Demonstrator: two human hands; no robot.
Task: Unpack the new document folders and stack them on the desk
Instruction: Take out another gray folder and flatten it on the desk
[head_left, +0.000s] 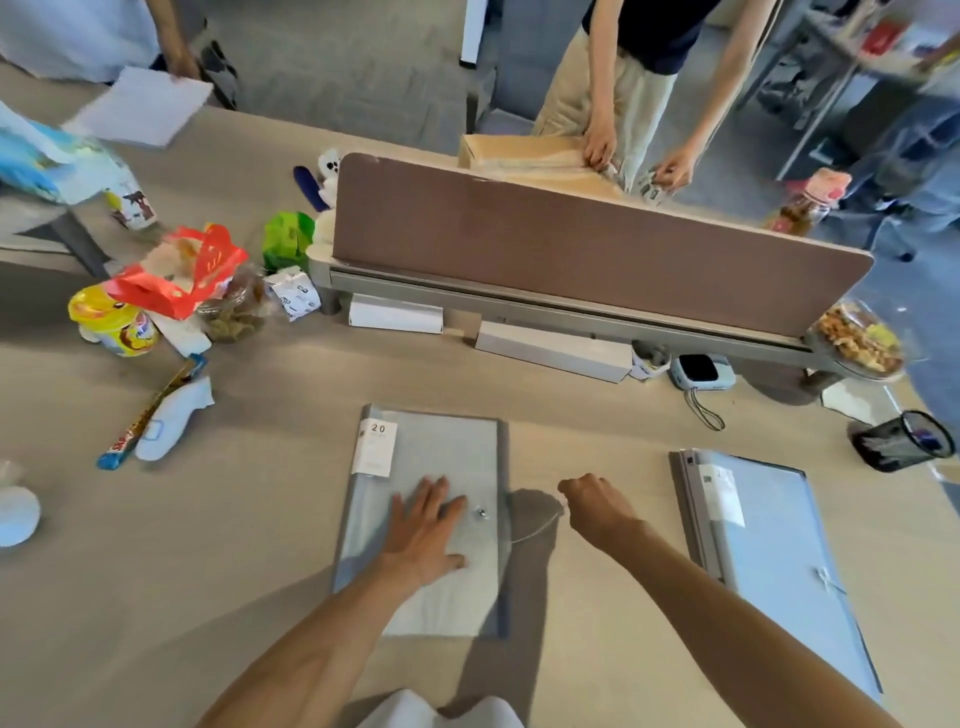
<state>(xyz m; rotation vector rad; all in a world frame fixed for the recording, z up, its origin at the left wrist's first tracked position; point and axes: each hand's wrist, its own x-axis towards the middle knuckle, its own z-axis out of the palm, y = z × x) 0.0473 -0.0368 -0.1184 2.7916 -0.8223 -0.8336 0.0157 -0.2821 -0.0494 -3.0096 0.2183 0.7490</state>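
Note:
A pale grey-blue document folder (441, 452) with a white "20" label lies flat on the desk in front of me. My left hand (426, 530) presses flat on its cover, fingers spread, beside the round metal button (480, 513). My right hand (597, 506) hovers just right of the folder, fingers pinched on the thin closure string (537, 530) that runs from the folder's right edge. A stack of similar folders (769, 551) lies on the desk to the right.
A brown divider panel (597, 249) crosses the desk behind the folder, with white boxes (550, 353) below it. Snack bags and cups (171, 291) clutter the left. A black mesh pen cup (904, 441) lies at right. Another person (628, 78) handles a cardboard box (524, 153) beyond the divider.

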